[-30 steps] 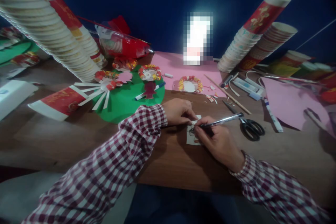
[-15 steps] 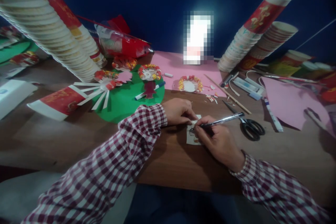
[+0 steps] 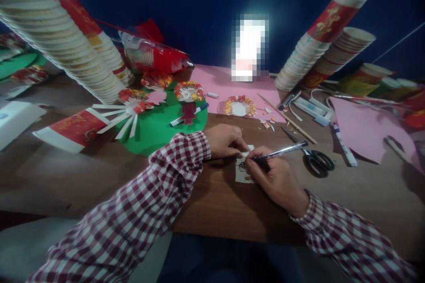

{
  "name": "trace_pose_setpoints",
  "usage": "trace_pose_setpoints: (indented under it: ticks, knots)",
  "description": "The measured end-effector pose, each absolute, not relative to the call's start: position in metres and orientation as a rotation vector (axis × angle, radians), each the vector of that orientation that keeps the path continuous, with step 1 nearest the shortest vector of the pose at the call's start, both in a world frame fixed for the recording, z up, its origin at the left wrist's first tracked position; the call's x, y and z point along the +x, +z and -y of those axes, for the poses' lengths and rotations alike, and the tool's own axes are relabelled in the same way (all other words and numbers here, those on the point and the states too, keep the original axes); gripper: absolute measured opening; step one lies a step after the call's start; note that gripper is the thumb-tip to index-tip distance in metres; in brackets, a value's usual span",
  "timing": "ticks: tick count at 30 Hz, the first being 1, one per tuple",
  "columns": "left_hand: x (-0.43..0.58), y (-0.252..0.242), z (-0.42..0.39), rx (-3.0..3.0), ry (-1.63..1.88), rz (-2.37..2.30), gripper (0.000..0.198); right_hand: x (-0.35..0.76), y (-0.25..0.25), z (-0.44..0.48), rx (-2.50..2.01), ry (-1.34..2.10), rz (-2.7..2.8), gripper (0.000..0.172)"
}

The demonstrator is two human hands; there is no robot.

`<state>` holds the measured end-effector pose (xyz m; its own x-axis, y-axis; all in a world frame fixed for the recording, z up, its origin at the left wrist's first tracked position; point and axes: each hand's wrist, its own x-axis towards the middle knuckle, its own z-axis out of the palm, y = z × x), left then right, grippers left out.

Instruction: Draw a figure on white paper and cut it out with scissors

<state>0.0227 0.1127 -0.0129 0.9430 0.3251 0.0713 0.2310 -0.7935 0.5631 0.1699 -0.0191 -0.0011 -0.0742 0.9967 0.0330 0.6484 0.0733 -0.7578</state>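
Observation:
A small piece of pale paper (image 3: 240, 176) with dark pen lines on it lies on the wooden table in front of me. My right hand (image 3: 275, 181) is closed around a black pen (image 3: 282, 151), with its tip down on the paper. At the paper's upper left, my left hand (image 3: 226, 140) has its thumb and fingers bent onto the edge, holding it against the table. Part of the drawing is hidden by my hands. Black-handled scissors (image 3: 318, 163) lie just right of the pen.
Tall leaning stacks of paper cups (image 3: 79, 44) stand at the left, with more cup stacks (image 3: 327, 31) at the back right. A green sheet (image 3: 149, 137) carries cut-cup crafts and a blue marker. Pink paper (image 3: 212, 77), a wooden stick (image 3: 292, 121) and scraps lie behind my hands.
Hardly anything differs. The pen tip has shifted very slightly on the paper, and both hands stay in the same place.

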Motion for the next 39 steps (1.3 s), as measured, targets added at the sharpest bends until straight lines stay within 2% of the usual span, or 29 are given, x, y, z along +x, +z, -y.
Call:
trace_pose_setpoints:
  ticks: [39]
  knots:
    - [0.0228,-0.0135,-0.1129,2.539,0.221,-0.385,0.024,0.1695,-0.0028,0.0184,-1.657,0.784,1.785,0.013]
